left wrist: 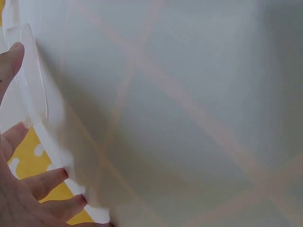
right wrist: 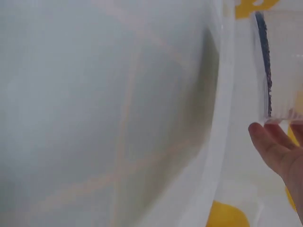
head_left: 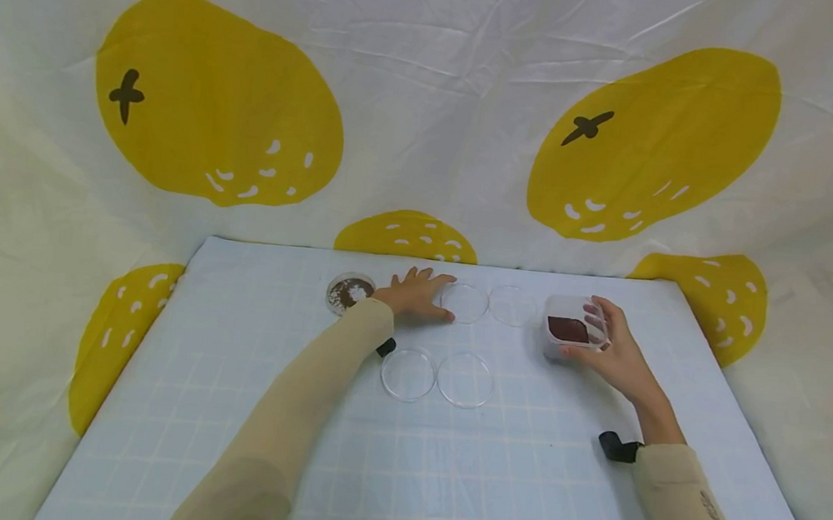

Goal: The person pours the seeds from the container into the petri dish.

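My left hand reaches to the back of the table and grips a clear petri dish between thumb and index finger. The other fingers spread out; in the left wrist view the thumb lies on the upper part of the dish. My right hand holds a clear plastic box at the back right, its fingers round the right side. Dark brown, grainy material lies in the box and shows as a thin dark layer in the right wrist view.
A dish with brown grains and white patches stands left of my left hand. Another clear round dish lies right of the gripped one, and two more lie side by side nearer me. A pale checked cloth covers the table.
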A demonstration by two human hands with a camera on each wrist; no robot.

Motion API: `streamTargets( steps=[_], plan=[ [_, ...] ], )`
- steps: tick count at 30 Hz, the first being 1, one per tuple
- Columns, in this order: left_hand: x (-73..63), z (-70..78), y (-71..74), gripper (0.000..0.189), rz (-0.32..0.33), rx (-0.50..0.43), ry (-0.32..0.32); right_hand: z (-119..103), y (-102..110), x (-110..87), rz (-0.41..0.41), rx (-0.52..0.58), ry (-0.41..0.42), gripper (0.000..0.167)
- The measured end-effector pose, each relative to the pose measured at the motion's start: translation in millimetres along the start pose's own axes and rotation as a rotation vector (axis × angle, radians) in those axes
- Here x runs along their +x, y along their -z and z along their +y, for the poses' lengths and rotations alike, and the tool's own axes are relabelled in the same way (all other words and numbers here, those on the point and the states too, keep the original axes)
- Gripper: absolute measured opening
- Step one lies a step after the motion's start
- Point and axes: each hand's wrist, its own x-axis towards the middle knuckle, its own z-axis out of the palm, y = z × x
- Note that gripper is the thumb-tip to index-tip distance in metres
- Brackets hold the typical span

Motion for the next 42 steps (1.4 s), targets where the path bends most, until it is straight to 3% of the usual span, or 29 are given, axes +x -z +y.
streamTargets(
  steps=[7, 18, 34, 42],
  plan=[
    [-1.1, -1.4, 1.2, 0.083, -0.007, -0.022, -0.003, -17, -12, 16.2, 0.034, -0.025, 0.054, 0.107],
    [2.0, -4.7, -0.1, 0.084, -0.013, -0.041, -0.002, -27, -28, 39.9, 0.025, -0.063, 0.160, 0.109],
    [-1.7, -0.9, -0.5, 0.081, 0.005, -0.030, 0.005, -39, -52, 68.1, 0.063, -0.296, 0.374, 0.105],
    [-5.2, 2.7, 2.1, 0.080, 0.004, -0.012, 0.014, -44, -62, 77.5, 0.061, -0.415, 0.415, 0.103]
  ],
)
